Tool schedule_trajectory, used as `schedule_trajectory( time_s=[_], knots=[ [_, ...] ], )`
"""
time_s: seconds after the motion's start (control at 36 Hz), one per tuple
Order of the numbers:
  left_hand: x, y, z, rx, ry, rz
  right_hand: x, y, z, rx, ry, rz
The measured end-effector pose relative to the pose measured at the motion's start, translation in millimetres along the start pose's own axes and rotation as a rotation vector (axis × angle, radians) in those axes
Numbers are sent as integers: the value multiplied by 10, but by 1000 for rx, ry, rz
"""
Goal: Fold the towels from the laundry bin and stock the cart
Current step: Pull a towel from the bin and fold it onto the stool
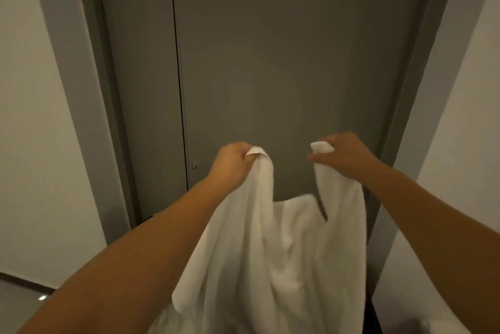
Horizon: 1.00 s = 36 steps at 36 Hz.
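The left hand (pixel 232 163) has its fingers curled round one bunched corner of the white towel (pixel 270 252). The right hand (pixel 345 156) pinches the other corner, with only a small tab showing past the thumb. Between them the top edge sags, and the cloth hangs before a grey door (pixel 270 63) (bin and cart are out of view). That thin pinch could slip, and a slack, twisted edge would likely fold crooked.

Left hand (pixel 233 163), right hand (pixel 349 158), forearms (pixel 140 247) bare
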State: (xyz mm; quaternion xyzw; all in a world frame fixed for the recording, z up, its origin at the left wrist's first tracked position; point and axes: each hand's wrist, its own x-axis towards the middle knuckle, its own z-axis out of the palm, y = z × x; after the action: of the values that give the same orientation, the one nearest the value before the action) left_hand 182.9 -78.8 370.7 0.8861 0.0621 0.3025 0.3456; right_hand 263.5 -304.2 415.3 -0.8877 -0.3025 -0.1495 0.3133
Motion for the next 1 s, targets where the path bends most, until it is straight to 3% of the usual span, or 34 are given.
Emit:
schedule_trajectory(
  time_s=[0.14,0.31,0.44,0.64,1.0],
  knots=[
    [-18,188,70,39,-92,47,-147,-239,289,130,-174,-48],
    [-42,236,57,-58,-114,57,-141,-264,538,249,-213,-48],
    [-43,138,-15,-95,-131,50,-89,-309,615,168,-160,-74],
    [-195,-294,-88,87,-253,-91,110,-292,361,-53,-85,-164],
    [-542,-986,-336,125,-237,-369,198,-21,-199,-175,53,-63]
  ],
)
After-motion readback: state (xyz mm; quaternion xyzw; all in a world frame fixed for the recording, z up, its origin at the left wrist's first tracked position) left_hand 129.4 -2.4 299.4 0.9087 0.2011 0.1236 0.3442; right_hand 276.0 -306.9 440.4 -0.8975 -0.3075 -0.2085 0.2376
